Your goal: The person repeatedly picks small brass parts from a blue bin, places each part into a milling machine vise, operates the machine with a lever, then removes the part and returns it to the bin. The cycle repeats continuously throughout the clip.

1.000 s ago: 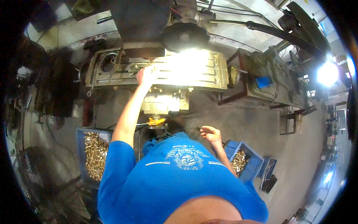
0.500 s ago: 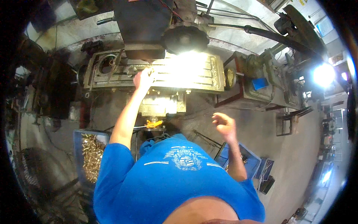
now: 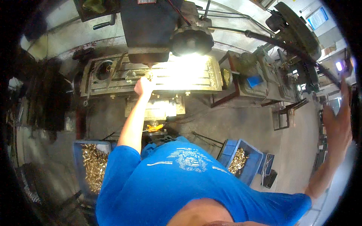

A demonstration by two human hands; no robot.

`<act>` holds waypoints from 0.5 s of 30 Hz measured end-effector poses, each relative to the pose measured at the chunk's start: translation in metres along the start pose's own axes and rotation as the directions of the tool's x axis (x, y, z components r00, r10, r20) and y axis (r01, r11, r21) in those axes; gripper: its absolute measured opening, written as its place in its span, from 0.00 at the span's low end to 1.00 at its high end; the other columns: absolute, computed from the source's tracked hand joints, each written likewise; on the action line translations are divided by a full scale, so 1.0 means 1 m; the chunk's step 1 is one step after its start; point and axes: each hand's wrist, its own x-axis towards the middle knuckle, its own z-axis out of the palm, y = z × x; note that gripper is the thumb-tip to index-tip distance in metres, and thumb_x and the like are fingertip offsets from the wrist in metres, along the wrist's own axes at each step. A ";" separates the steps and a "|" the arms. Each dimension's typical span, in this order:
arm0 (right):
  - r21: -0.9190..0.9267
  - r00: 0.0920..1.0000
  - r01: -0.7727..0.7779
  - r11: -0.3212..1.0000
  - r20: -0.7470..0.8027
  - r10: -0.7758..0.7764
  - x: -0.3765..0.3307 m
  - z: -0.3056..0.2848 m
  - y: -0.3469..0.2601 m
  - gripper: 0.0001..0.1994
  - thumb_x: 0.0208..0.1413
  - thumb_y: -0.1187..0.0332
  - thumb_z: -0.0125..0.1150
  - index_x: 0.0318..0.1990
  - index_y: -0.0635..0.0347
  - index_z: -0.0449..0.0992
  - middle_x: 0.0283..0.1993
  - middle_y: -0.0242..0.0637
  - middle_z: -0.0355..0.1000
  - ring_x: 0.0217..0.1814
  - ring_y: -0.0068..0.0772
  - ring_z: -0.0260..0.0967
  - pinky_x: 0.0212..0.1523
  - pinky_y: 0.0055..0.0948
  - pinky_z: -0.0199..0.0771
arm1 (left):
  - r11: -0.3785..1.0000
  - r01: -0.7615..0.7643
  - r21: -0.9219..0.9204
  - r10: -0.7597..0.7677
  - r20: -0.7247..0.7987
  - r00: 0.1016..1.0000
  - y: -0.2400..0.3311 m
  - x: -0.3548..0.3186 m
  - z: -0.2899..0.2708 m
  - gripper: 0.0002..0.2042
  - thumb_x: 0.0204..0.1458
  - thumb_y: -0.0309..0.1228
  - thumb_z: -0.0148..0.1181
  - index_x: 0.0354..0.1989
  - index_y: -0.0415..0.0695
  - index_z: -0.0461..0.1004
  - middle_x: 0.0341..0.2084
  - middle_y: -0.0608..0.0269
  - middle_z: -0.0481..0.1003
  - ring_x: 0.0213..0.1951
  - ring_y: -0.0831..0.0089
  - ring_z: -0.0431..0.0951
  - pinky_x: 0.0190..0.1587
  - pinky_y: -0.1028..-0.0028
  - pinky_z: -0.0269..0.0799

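My left hand [image 3: 143, 87] is closed at the near part of a slotted metal machine table [image 3: 181, 83], below the dark machine head [image 3: 148, 30]. Whatever its fingers hold is hidden by the hand and by glare. Right by it on the table lies a small metal fixture [image 3: 132, 74]. Far out to the right, my right hand [image 3: 338, 126] is raised with thumb and fingers apart. Its fingertips are close to the end of a long dark lever [image 3: 294, 47]; whether they touch it I cannot tell.
Blue crates of brass-coloured metal parts stand at my left [image 3: 78, 162] and right [image 3: 252, 165]. A yellow-handled thing [image 3: 154, 128] lies below the machine table. On the right is a metal bench [image 3: 249, 96] with a blue object [image 3: 255, 81]. A bright lamp glares over the table.
My right hand has swung from in front of my body out to the far right, up toward the lever's end. My left hand stays at the table. The view has shifted slightly.
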 end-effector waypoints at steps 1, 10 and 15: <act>0.061 0.995 0.070 0.996 0.072 -0.075 -0.014 0.000 0.008 0.35 0.34 0.67 0.57 0.57 0.63 0.61 0.52 0.52 0.65 0.53 0.48 0.65 0.55 0.41 0.62 | 1.000 0.000 -0.011 0.000 0.003 1.000 -0.001 0.000 0.002 0.30 0.39 0.62 0.54 0.22 0.40 0.77 0.23 0.49 0.76 0.30 0.54 0.78 0.33 0.61 0.72; 0.762 0.669 -0.643 -0.079 0.508 -0.543 -0.172 0.118 -0.120 0.26 0.36 0.83 0.51 0.50 0.63 0.67 0.28 0.32 0.71 0.26 0.18 0.64 0.27 0.17 0.64 | 0.997 0.053 -0.060 -0.054 -0.010 0.999 -0.011 -0.003 -0.002 0.31 0.40 0.62 0.52 0.22 0.40 0.77 0.22 0.48 0.76 0.29 0.54 0.78 0.31 0.61 0.71; 0.602 0.625 -0.762 -0.239 0.583 -0.519 -0.203 0.164 -0.201 0.22 0.35 0.83 0.51 0.44 0.60 0.70 0.23 0.23 0.64 0.22 0.12 0.57 0.22 0.16 0.57 | 0.995 0.039 -0.094 -0.043 -0.037 0.998 -0.008 -0.003 0.007 0.29 0.40 0.60 0.55 0.20 0.40 0.76 0.22 0.49 0.76 0.28 0.55 0.78 0.30 0.62 0.71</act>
